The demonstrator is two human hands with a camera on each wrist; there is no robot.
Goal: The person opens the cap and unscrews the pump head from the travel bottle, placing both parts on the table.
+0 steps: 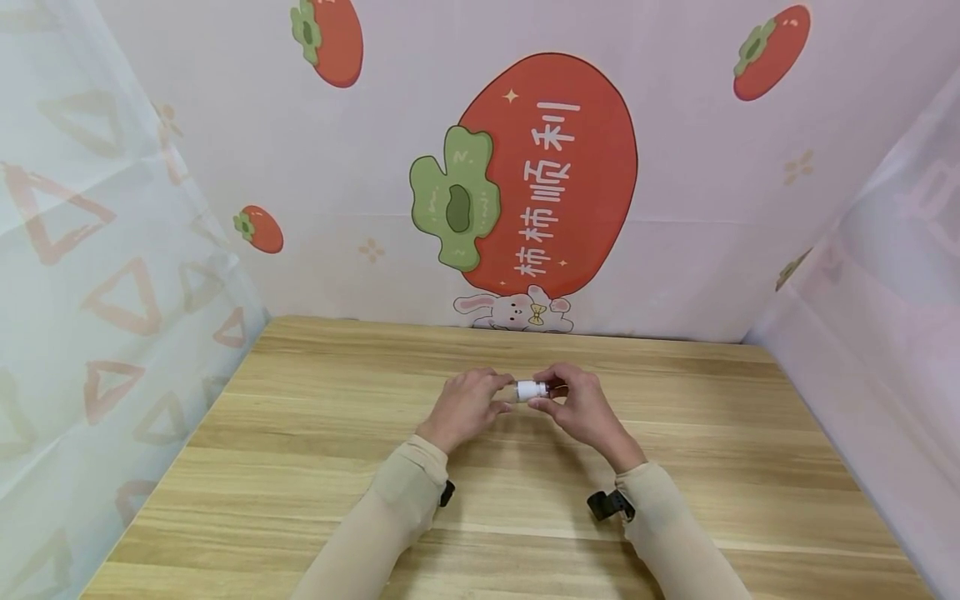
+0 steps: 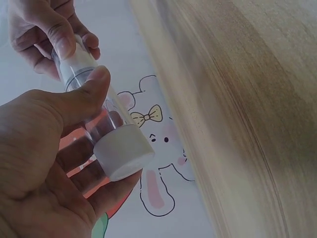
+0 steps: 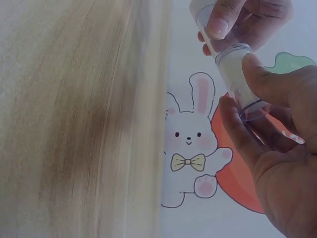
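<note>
Clear cylindrical bottle (image 1: pixel 531 390) is held crosswise just above the table (image 1: pixel 322 467), between both hands. Left hand (image 1: pixel 467 406): fingers curled round the barrel near its white end piece (image 2: pixel 124 151). Right hand (image 1: pixel 581 408): thumb and fingers pinch the opposite end. Step, in my judgement: two-handed handling; the next move probably calls for steady, aligned grips.

Clear bottle (image 2: pixel 118 108), white base (image 2: pixel 124 152), plain beige sleeves (image 1: pixel 375 533), streaky tan tabletop (image 1: pixel 315 417), pale pinkish backdrop (image 1: pixel 690 183) with big red persimmons (image 1: pixel 592 200).
</note>
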